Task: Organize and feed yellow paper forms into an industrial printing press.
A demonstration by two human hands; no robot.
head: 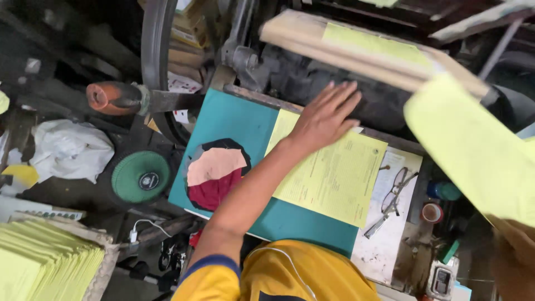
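Looking down from the head cam, my left hand (326, 114) is spread flat, fingers stretched out, at the top edge of a printed yellow sheet (334, 178) lying on the teal table (234, 120). My right hand (515, 242) is down at the right edge, mostly blurred, with a big yellow paper (473, 147) above it; can't tell the grip. Eyeglasses (393, 195) sit just beside the sheet on a white board. A pink and maroon rag (214, 175) lies left of my arm. Stack of yellow paper (42, 262) bottom left, green disc (140, 176) near it
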